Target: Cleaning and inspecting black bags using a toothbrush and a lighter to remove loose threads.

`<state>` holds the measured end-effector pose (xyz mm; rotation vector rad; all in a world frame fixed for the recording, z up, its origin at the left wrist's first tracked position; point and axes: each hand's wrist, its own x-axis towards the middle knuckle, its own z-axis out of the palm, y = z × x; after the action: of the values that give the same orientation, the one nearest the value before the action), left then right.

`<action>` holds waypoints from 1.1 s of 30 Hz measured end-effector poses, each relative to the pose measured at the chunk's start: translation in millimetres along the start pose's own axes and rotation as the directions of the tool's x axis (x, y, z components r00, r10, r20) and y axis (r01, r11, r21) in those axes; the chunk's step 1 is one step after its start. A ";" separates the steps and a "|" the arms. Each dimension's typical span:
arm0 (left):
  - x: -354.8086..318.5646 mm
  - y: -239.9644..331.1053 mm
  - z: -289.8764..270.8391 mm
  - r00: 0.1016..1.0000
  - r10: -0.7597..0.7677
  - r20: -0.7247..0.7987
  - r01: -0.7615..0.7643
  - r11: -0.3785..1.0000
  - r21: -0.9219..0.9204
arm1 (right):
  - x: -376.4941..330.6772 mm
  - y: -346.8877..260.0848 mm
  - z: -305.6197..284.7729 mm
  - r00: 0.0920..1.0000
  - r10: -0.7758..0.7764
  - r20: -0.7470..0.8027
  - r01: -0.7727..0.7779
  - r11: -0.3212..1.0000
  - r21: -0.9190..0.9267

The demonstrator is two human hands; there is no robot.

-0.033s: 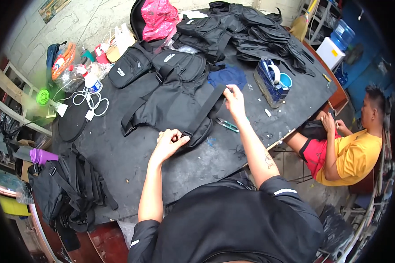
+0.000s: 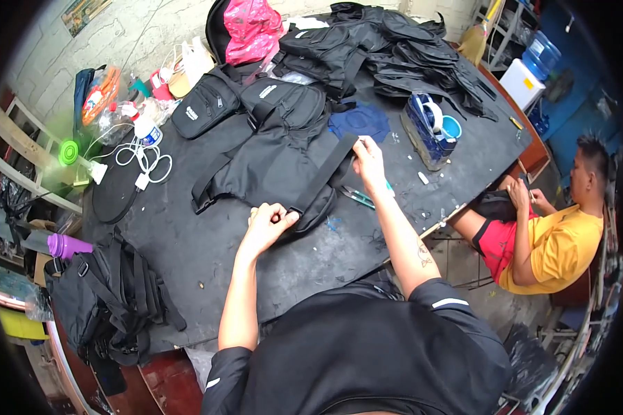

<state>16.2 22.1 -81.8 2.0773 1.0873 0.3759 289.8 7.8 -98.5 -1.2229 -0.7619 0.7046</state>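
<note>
Dark and cluttered, our worktable [image 2: 208,256] carries a black waist bag [image 2: 270,169] near its middle. Our left hand [image 2: 268,221] pinches one end of the bag's black strap [image 2: 325,171], fingers closed on it; our right hand [image 2: 368,158] grips the other end. Scissors [image 2: 356,197] lie just beside, toward the right edge.

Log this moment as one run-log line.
left hand: grips lower end of black strap | right hand: holds strap's upper end | strap: stretched over black bag | table: dark
</note>
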 end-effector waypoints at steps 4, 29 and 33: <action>5.1 -21.9 6.0 0.993 -0.014 -0.119 0.011 1.000 -0.028 | -2.3 -1.8 7.4 0.992 0.126 -0.025 -0.121 0.982 0.147; -79.6 -11.6 -57.9 0.967 -0.093 0.238 0.217 0.790 -0.574 | -75.8 35.8 22.5 0.995 -0.092 -0.046 0.071 0.936 -0.346; -83.6 -17.5 -58.1 0.972 -0.108 0.210 0.213 0.788 -0.578 | -75.2 39.1 26.4 0.992 -0.124 -0.038 0.104 0.934 -0.342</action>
<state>-76.1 -10.3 -48.6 1.4116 0.8885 0.3909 222.9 -31.1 -142.1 -1.4916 -0.9240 0.4487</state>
